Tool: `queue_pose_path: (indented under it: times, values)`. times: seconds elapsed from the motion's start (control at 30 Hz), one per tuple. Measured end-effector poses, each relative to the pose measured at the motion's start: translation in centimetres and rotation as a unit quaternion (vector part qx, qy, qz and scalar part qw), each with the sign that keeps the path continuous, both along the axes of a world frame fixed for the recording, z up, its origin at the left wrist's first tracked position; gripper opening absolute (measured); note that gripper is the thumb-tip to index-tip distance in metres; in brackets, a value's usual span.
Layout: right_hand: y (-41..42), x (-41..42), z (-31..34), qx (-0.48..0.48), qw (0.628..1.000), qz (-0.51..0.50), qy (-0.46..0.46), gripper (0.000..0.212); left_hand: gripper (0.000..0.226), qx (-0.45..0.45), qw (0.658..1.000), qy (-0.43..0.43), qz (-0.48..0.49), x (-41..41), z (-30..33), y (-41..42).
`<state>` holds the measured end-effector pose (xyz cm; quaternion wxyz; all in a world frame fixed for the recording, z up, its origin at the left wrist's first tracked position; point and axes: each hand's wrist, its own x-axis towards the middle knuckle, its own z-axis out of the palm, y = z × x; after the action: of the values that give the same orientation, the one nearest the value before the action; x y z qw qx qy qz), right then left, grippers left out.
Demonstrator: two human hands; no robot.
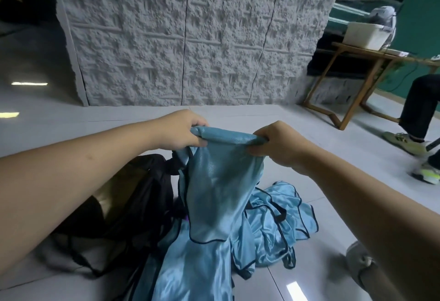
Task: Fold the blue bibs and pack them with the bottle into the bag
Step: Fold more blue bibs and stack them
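I hold a light blue bib (214, 181) with dark trim up in the air by its top edge. My left hand (181, 131) grips the left corner and my right hand (278, 145) grips the right corner, so the cloth hangs down between them. Below it, more blue bibs (281, 224) lie crumpled in a pile on the floor. A black bag (133, 205) with a mesh part lies on the floor under my left forearm, partly hidden by it. A small purple bit shows beside the bag; no bottle is plainly visible.
A grey textured wall panel (190, 38) stands straight ahead on the white tiled floor (333, 148). At the right, a wooden table (357, 81) carries a white tub (366, 33). Another person's leg and shoes (412, 138) are at the far right. A grey shoe (359, 260) shows beneath my right forearm.
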<state>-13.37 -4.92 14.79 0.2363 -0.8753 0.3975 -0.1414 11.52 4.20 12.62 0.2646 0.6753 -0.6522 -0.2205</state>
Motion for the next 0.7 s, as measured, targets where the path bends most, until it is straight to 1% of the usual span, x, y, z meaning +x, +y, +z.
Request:
queue_pose_path:
  times: [0.03,0.07,0.17,0.23,0.27,0.33,0.37,0.4,0.47,0.6,0.67,0.7]
  values:
    - [0.3,-0.2,-0.4,0.012,1.0,0.009,0.004,0.037,0.016,0.003,1.0,0.02,-0.003,0.2,-0.5,0.4]
    - [0.6,-0.3,-0.8,0.028,0.999,0.022,0.012,0.033,0.015,0.018,0.999,0.036,-0.002,0.3,-1.1,0.7]
    - [1.5,-0.6,-2.5,0.111,0.991,0.074,0.021,0.014,0.019,0.087,0.991,0.095,-0.024,0.1,-2.3,2.5]
    - [1.9,-1.1,-3.7,0.202,0.974,0.098,0.018,0.011,0.022,0.169,0.968,0.179,-0.038,0.1,-3.3,3.6]
    - [2.1,-1.4,-4.6,0.258,0.96,0.111,0.019,0.01,0.023,0.211,0.952,0.217,-0.041,0.2,-4.3,4.0]
    - [2.5,-1.8,-6.3,0.354,0.926,0.123,0.037,0.011,0.023,0.277,0.924,0.258,-0.054,0.1,-6.3,4.8]
    - [2.7,-1.8,-7.5,0.385,0.914,0.121,0.051,0.011,0.024,0.299,0.915,0.267,-0.05,0.0,-7.7,5.0]
    - [2.8,-1.7,-9.0,0.397,0.908,0.118,0.066,0.009,0.026,0.316,0.908,0.271,-0.039,-0.2,-9.4,5.0]
    - [3.1,-1.1,-12.7,0.39,0.91,0.102,0.096,0.009,0.028,0.338,0.905,0.258,-0.001,-0.5,-13.5,5.0]
    - [2.9,0.5,-20.6,0.32,0.938,-0.002,0.134,0.018,0.016,0.323,0.922,0.199,0.076,-0.6,-21.2,4.2]
    - [2.5,1.2,-23.6,0.284,0.944,-0.021,0.164,0.019,0.007,0.306,0.937,0.146,0.089,-0.7,-23.8,3.5]
    - [2.3,1.5,-24.9,0.266,0.946,-0.023,0.183,0.019,0.008,0.3,0.943,0.109,0.089,-0.9,-24.7,3.2]
